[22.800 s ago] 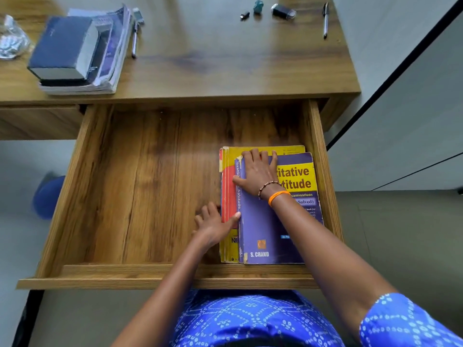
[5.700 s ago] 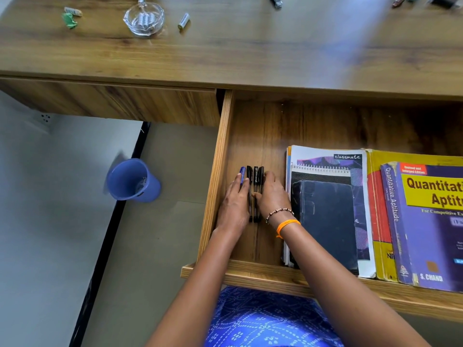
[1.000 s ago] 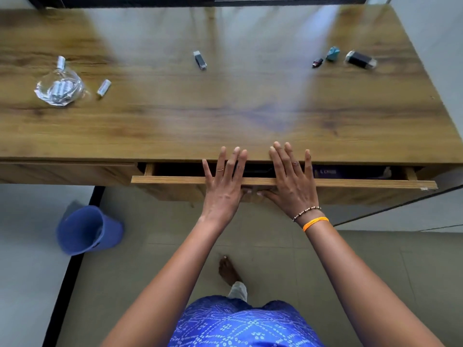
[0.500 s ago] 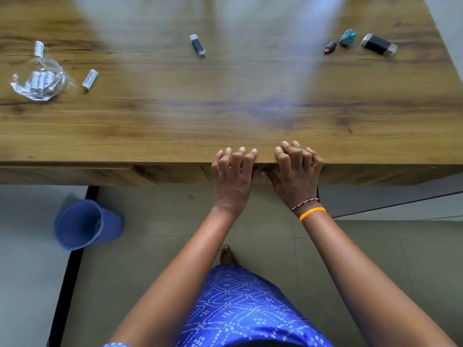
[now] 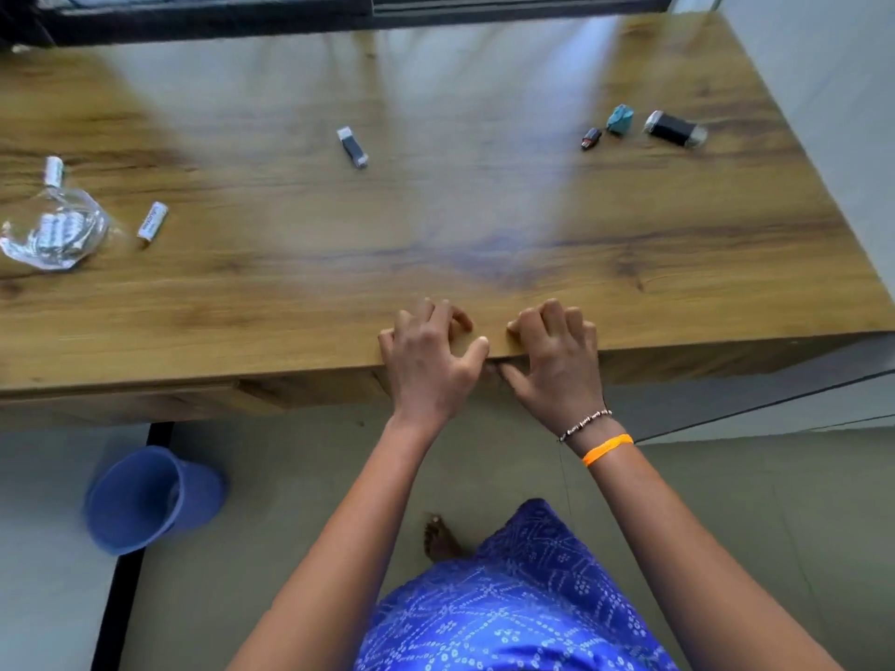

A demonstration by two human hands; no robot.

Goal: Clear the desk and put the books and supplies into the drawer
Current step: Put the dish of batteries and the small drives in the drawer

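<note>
While both hands sit side by side at the near edge of the desk, here is how it all lies.

Left hand [image 5: 432, 360]: fingers curled over the front edge of the desktop, tips on the wood, thumb pointing toward the other hand; nothing held in it.
Right hand [image 5: 557, 363]: same pose just beside it, fingers bent onto the edge, thumb low against the front face; a beaded bracelet and an orange band [image 5: 607, 449] on the wrist.
Drawer [image 5: 310, 389]: pushed in flush under the desktop, only its wooden front showing; whatever is inside is hidden.
Desk [image 5: 484, 225]: broad wood-grain top, glare streaking the far half.
Still out, centre: a small grey-and-white eraser-like block [image 5: 352, 146], alone, well apart from the hands.
Still out, right: a tiny dark cap-like piece [image 5: 591, 138], a teal sharpener-like lump [image 5: 620, 119] and a black-and-silver device [image 5: 674, 129], in a short row near the far right corner.
Still out, left: a clear plastic bag [image 5: 53, 232] holding white cylinders, with one loose cylinder [image 5: 152, 221] just beside it and another [image 5: 54, 170] behind it.
Floor: a blue bucket [image 5: 150, 498] left of the person, near a black strip; a bare foot [image 5: 439, 540] visible above blue patterned clothing.
</note>
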